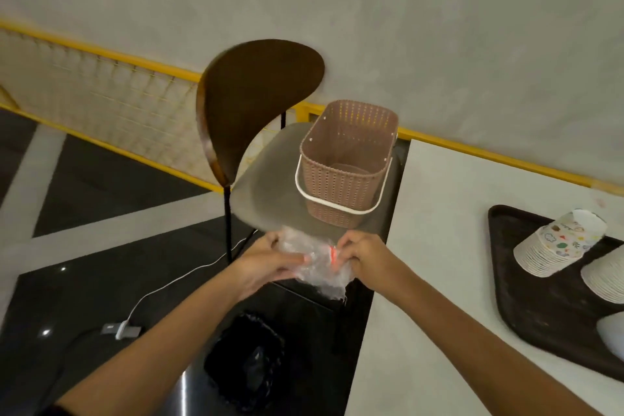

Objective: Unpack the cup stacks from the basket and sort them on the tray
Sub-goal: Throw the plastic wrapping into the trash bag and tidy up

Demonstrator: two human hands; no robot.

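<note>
Pinching apparent wrap (pixel 315 268) between left hand (pixel 270 265), right hand (pixel 366 262)

basket (pixel 347 159) at 12: dusty brown, perforated weave pattern, white handle. tray (pixel 526 280) at 3: dark brown. top cup stack (pixel 560 243): white, multicolour doodle print; next stack (pixel 604 280) plain white. wrap (pixel 317 267) centre: clear, red-orange strip. chair (pixel 256 94): dark brown back, grey seat. railing (pixel 489 155) yellow. table (pixel 439 246) off-white.
</note>
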